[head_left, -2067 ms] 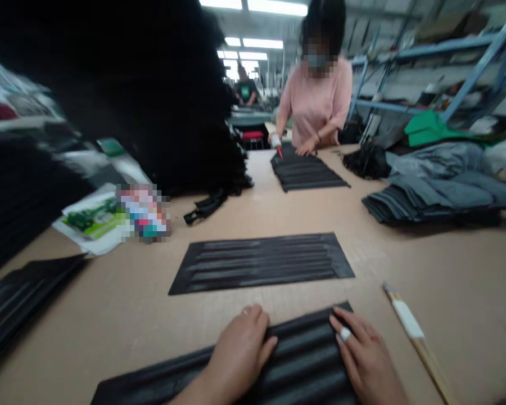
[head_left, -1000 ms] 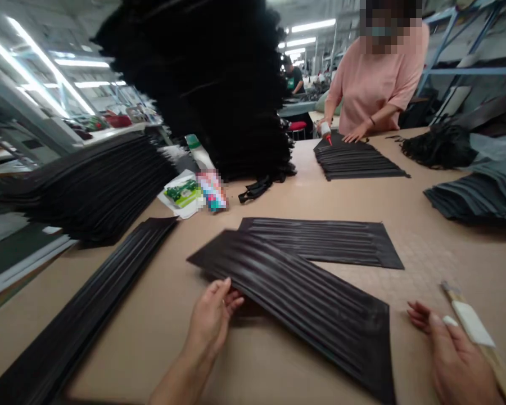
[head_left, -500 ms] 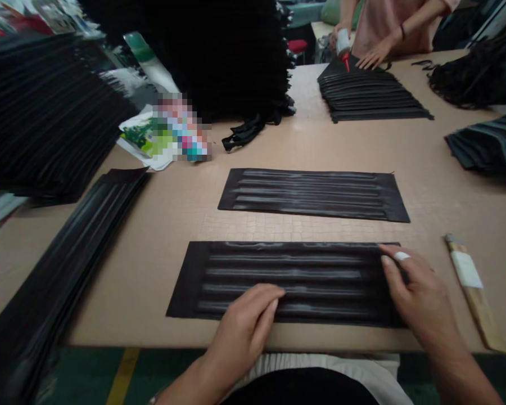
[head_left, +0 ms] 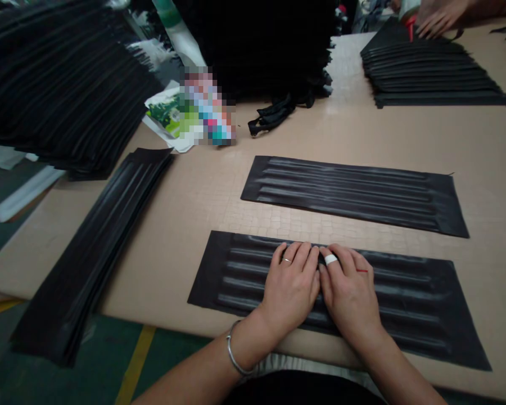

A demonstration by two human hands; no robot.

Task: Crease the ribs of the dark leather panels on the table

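Note:
A black ribbed panel (head_left: 413,301), sheet-like and leathery in look, lies flat at the near edge of the table. Both hands meet at its middle, side by side. My left hand (head_left: 293,284), with a ring and a wrist bangle, has its fingers curled and pressed together on the panel's ribs. Against it, my right hand (head_left: 349,287), white tape round one finger, is closed the same way. The fingertips sit close to the panel's far edge; what they pinch there is partly hidden. Just beyond lies a second ribbed panel (head_left: 354,194), untouched.
At left a pile of similar panels (head_left: 96,247) overhangs the table edge (head_left: 172,315). Tall black stacks (head_left: 270,50) stand behind, near a colourful packet (head_left: 175,115) and black straps (head_left: 272,117). At far right a co-worker's hand (head_left: 442,19) rests on layered black pieces (head_left: 430,73).
My right hand has left the panel's right end and moved to its middle, beside my left hand, which has shifted towards the far edge. The camera view has turned.

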